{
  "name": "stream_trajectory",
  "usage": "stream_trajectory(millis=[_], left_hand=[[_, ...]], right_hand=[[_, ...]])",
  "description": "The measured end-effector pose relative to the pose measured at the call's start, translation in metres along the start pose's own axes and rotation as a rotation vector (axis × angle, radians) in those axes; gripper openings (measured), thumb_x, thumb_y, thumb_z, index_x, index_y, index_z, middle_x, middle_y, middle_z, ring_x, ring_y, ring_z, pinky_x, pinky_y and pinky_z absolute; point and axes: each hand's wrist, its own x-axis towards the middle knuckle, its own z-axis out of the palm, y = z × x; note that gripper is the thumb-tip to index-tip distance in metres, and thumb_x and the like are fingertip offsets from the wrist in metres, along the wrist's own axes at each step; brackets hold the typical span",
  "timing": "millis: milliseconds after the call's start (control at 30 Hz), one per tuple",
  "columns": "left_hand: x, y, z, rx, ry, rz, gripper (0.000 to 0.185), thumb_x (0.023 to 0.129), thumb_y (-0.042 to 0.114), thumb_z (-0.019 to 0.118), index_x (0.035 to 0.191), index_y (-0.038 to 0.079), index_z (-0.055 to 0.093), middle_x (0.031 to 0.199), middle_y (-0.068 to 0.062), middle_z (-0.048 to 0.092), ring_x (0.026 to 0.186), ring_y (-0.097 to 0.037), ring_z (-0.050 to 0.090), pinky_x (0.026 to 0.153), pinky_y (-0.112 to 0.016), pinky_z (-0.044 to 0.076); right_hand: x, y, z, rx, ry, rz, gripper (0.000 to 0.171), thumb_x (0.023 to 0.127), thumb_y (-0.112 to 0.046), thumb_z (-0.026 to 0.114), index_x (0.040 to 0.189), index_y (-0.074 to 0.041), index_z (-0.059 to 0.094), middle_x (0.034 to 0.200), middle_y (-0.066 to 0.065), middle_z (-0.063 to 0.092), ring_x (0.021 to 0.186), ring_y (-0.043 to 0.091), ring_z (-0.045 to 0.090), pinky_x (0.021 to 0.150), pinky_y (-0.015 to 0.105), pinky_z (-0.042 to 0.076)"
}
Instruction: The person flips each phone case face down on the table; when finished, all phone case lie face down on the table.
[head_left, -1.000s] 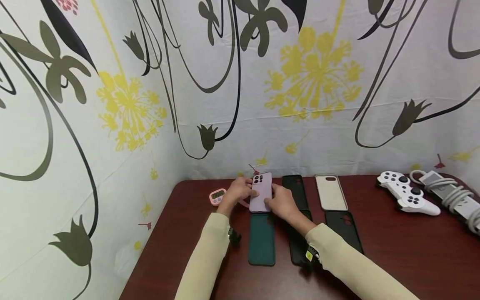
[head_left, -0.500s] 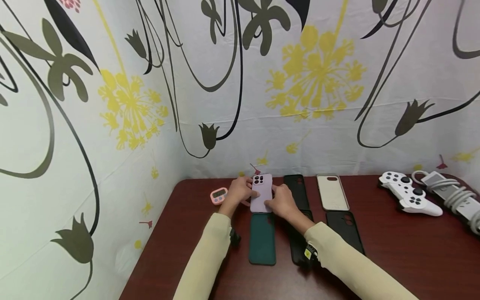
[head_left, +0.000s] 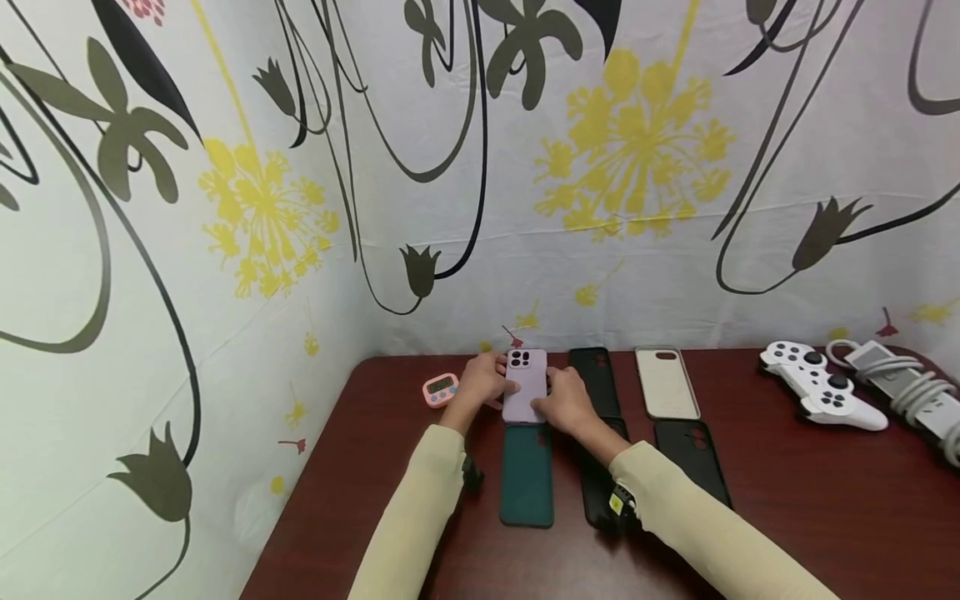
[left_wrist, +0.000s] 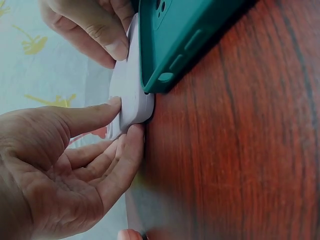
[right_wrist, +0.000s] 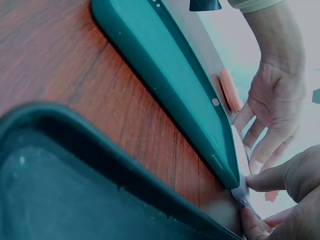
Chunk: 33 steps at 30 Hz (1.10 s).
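A lilac phone case (head_left: 525,385) lies back-up on the dark red table (head_left: 787,517), near the wall. My left hand (head_left: 483,382) holds its left edge, with the thumb on top and the fingers (left_wrist: 120,155) against the side of the lilac case (left_wrist: 131,95). My right hand (head_left: 566,404) grips its right and lower edge; the right hand's fingertips (right_wrist: 280,185) pinch the lilac case's corner (right_wrist: 240,192). A dark green case (head_left: 527,475) lies just below it, end to end, and shows close up as the green case (left_wrist: 185,40) and the green case (right_wrist: 170,75).
Black cases (head_left: 596,379), (head_left: 600,492), (head_left: 693,471) and a beige case (head_left: 666,383) lie to the right in rows. A pink timer (head_left: 439,389) sits left of my hands. A white game controller (head_left: 821,386) and a power strip with coiled cable (head_left: 900,383) are at far right. Patterned sheets wall in the back and left.
Both hands keep hold of the lilac case in the same spot. Only the view has shifted slightly.
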Motion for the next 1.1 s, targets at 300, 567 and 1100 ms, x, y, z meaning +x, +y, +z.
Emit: stream_trajectory(millis=[300,567,1100], left_hand=[[0.003,0.002,0.006,0.055,-0.002,-0.006,0.059,0.091,0.009,0.083,0.145,0.004,0.061,0.126,-0.012,0.066,0.108,-0.028,0.071,0.056,-0.034,0.065],[-0.001,0.007,0.011,0.172,0.05,0.07,0.055,0.09,0.015,0.085,0.14,0.003,0.065,0.123,-0.015,0.073,0.099,-0.028,0.073,0.063,-0.036,0.066],[-0.012,0.044,0.028,0.405,0.088,0.312,0.059,0.097,0.025,0.08,0.148,0.008,0.058,0.134,-0.012,0.068,0.119,-0.027,0.068,0.094,-0.041,0.061]], right_hand=[[-0.002,0.003,0.001,-0.019,0.023,-0.005,0.055,0.088,-0.01,0.082,0.133,0.015,0.063,0.12,0.031,0.064,0.114,0.04,0.059,0.092,0.053,0.056],[-0.008,0.011,-0.018,-0.048,-0.019,-0.104,0.043,0.093,-0.016,0.079,0.125,0.01,0.066,0.108,0.023,0.063,0.098,0.031,0.058,0.075,0.044,0.051],[-0.017,0.066,-0.087,-0.143,0.051,-0.141,0.053,0.096,-0.009,0.073,0.142,0.011,0.056,0.131,0.036,0.059,0.107,0.046,0.066,0.088,0.06,0.057]])
